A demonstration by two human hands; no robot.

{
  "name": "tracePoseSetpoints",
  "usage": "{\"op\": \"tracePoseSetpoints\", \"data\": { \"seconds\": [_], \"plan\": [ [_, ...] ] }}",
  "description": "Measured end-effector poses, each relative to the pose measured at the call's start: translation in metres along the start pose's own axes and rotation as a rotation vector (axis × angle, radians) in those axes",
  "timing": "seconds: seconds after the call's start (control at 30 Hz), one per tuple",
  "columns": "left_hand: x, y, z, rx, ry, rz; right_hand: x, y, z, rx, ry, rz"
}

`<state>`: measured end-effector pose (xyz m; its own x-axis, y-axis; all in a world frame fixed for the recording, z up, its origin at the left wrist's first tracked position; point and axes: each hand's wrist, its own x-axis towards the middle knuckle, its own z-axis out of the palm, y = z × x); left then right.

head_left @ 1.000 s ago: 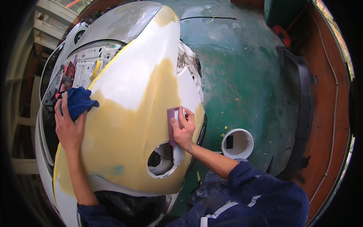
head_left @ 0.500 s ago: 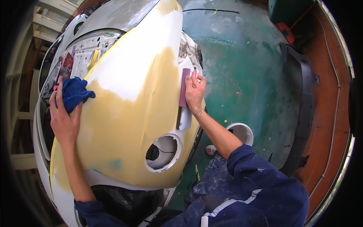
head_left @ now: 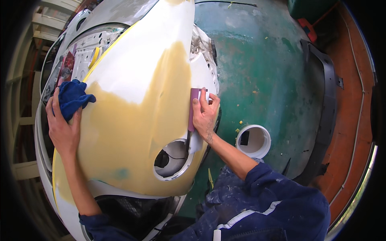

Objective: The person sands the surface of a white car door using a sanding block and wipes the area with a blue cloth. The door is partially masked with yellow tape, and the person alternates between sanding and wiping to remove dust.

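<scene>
A car body panel (head_left: 120,132), white with broad yellow-beige filler patches, fills the middle of the view. My right hand (head_left: 205,116) is closed around a long purple sanding block (head_left: 194,108) with a pale sheet on it, lying along the panel's right side. The sheet's lower end (head_left: 195,142) reaches the edge of the round opening (head_left: 173,176). At the panel's left edge, my left hand (head_left: 64,128) grips a crumpled blue cloth (head_left: 73,98) and rests against the surface. Part of the block is hidden under my right fingers.
A white bucket (head_left: 262,141) stands on the green floor (head_left: 265,88) to the right, with a dark piece inside. A black bumper (head_left: 325,100) leans along the orange wall (head_left: 350,132). Beyond the cloth are a red tail light (head_left: 66,68) and a yellow tape roll (head_left: 94,57).
My right hand has drawn the sanding block toward me along the panel, so its sheet now reaches the round opening. My left hand and the blue cloth have barely moved.
</scene>
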<state>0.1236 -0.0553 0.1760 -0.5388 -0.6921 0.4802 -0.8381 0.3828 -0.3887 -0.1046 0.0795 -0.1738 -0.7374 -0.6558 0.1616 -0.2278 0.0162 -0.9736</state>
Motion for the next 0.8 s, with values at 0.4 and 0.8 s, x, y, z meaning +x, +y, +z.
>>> {"op": "tracePoseSetpoints", "data": {
  "seconds": [0.4, 0.8],
  "plan": [
    [0.003, 0.002, 0.006, -0.002, -0.022, -0.013, 0.030, 0.000, 0.007, 0.062, 0.080, 0.119],
    [0.002, -0.004, 0.006, 0.010, -0.026, 0.010, 0.039, 0.007, 0.014, 0.022, 0.101, 0.119]
  ]
}}
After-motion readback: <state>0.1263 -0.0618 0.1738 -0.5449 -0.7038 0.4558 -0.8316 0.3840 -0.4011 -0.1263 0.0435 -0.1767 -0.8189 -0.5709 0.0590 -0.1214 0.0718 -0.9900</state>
